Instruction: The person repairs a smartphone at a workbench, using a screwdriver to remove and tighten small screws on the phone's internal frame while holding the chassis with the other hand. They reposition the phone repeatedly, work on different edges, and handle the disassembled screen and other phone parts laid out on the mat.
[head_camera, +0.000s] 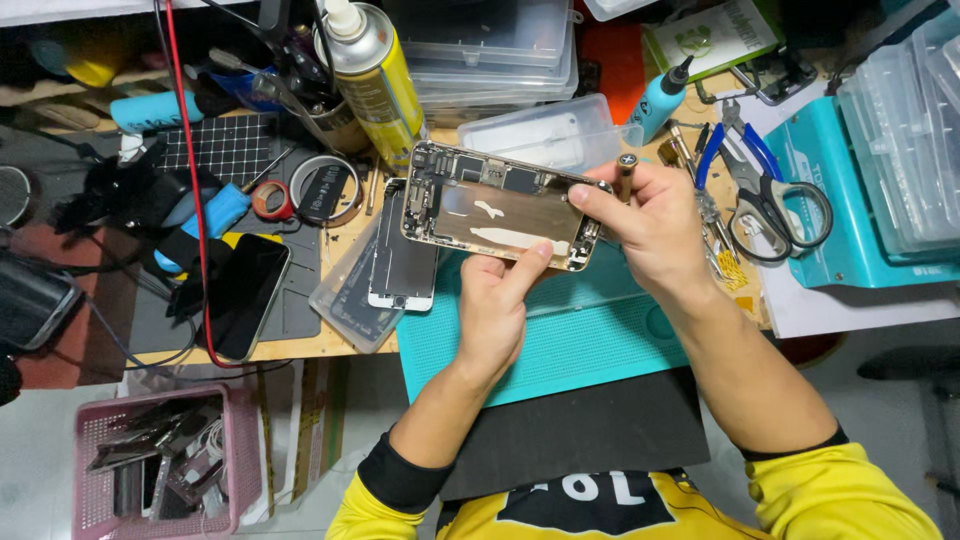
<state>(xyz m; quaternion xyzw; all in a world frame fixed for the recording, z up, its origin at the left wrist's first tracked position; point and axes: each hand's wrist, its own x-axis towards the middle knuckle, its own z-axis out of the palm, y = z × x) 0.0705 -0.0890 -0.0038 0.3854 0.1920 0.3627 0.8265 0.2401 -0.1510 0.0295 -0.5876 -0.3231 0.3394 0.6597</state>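
Left hand: fingers curled under opened gold phone chassis, thumb pressed on its near edge. Right hand: pinching chassis's right end, screwdriver tucked inside. Chassis held above teal mat on crowded counter; detached screen just left, scissors right.

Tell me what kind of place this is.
Most likely a phone repair bench. Both hands, left hand and right hand, hold an opened phone housing with its internals bare, over a teal work mat. A detached screen and pliers lie alongside.
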